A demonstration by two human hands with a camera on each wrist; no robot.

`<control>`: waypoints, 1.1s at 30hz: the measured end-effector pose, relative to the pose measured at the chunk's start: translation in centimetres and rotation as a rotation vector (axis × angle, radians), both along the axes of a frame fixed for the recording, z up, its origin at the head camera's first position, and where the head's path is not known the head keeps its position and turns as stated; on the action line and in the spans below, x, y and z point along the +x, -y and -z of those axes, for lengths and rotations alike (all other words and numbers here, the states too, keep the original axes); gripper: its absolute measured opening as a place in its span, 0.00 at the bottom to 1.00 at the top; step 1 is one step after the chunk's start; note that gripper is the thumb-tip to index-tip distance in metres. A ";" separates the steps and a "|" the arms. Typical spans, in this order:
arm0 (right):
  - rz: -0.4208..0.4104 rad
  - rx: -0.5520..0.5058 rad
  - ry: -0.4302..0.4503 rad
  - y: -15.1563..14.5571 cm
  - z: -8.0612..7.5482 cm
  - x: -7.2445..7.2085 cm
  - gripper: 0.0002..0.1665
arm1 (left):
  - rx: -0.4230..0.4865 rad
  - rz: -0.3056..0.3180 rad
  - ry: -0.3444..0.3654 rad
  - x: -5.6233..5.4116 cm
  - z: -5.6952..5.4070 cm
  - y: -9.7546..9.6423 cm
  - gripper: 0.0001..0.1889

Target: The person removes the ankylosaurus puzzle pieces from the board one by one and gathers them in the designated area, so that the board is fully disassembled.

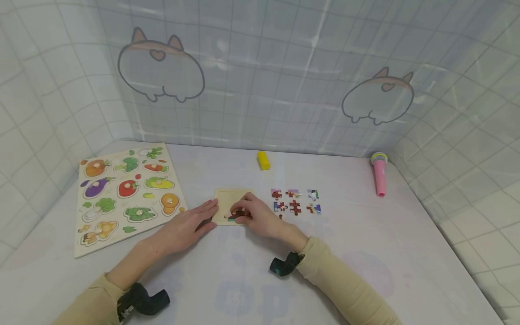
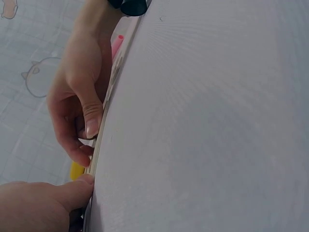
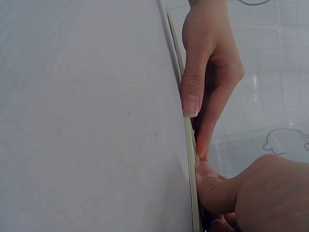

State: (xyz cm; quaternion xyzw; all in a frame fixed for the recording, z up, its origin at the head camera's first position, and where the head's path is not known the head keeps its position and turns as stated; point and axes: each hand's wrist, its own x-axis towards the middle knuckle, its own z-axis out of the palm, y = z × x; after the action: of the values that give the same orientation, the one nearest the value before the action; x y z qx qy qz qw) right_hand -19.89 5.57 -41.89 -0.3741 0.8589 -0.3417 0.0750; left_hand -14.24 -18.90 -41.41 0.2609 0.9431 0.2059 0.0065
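Observation:
A small wooden puzzle tray (image 1: pixel 226 197) lies flat on the table in the head view. My left hand (image 1: pixel 184 230) rests at its left edge with fingers extended, fingertips and thumb touching the frame. Over the tray's lower right part, my right hand (image 1: pixel 262 219) pinches a brown puzzle piece (image 1: pixel 235 215) between thumb and curled fingers, low against the tray floor. The fingers hide part of that piece. To the right of the tray lie several loose puzzle pieces (image 1: pixel 295 207) in rows, brown, purple and white. Both wrist views show the hands close together along the tray's edge.
A large board of vegetable pictures (image 1: pixel 118 203) lies at the left, near my left forearm. Behind the tray is a yellow block (image 1: pixel 263 160). A pink toy microphone (image 1: pixel 379 176) lies far right. Tile-patterned sheets (image 1: pixel 260 90) surround the table's back and sides.

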 end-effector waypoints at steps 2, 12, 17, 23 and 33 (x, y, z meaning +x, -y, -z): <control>-0.001 -0.002 0.002 0.0 0.0 0.0 0.14 | 0.000 -0.001 -0.001 0.0 0.0 0.0 0.27; -0.008 -0.012 -0.008 0.0 0.0 0.0 0.16 | 0.003 0.002 -0.014 0.0 0.1 0.1 0.27; -0.026 0.001 -0.031 0.1 0.0 0.0 0.17 | 0.001 0.004 -0.017 0.0 0.0 0.1 0.27; -0.034 -0.006 -0.031 0.0 -0.1 0.0 0.16 | 0.002 0.003 -0.010 -0.1 0.1 0.1 0.27; -0.035 -0.023 -0.068 0.0 -0.1 0.0 0.16 | 0.011 0.008 -0.017 -0.1 0.2 0.1 0.27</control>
State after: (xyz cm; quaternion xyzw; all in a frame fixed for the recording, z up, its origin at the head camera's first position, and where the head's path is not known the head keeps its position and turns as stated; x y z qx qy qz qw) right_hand -19.85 5.61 -41.83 -0.4014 0.8503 -0.3372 0.0476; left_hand -14.30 -19.02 -41.57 0.2662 0.9410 0.2088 -0.0020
